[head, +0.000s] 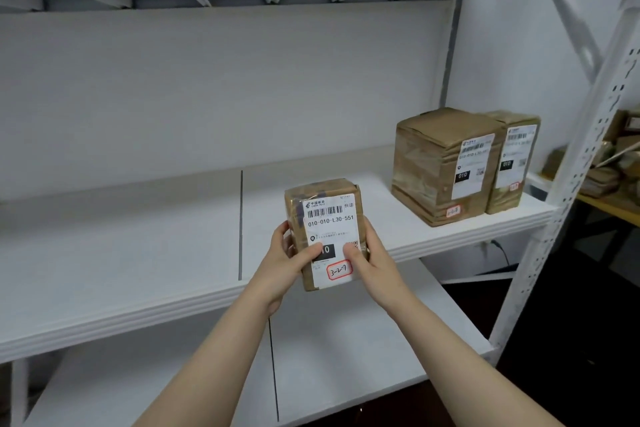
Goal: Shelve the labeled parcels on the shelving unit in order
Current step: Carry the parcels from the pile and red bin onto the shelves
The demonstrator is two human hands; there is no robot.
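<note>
A white metal shelving unit [568,163] fills most of the frame, its perforated upright running down the right side and its smooth, flat boards spanning the width. On the middle shelf [138,253], at the right of centre, two box-shaped parcels are stood upright, just beside each other: a larger taped parcel [436,166] wrapped in wrinkled brown paper and glossy tape, and a narrower parcel [512,163] behind it to the right. Each carries a white printed label. At the centre of the frame, a small parcel [325,232] of the same brown wrap is held upright over the front edge of that shelf. It is grasped from both sides by the left hand [291,256] and the right hand [374,260], fingers clenched around it, thumbs pressed on its label. A red-bordered sticker [340,270] at the label's lower end is marked by hand.
</note>
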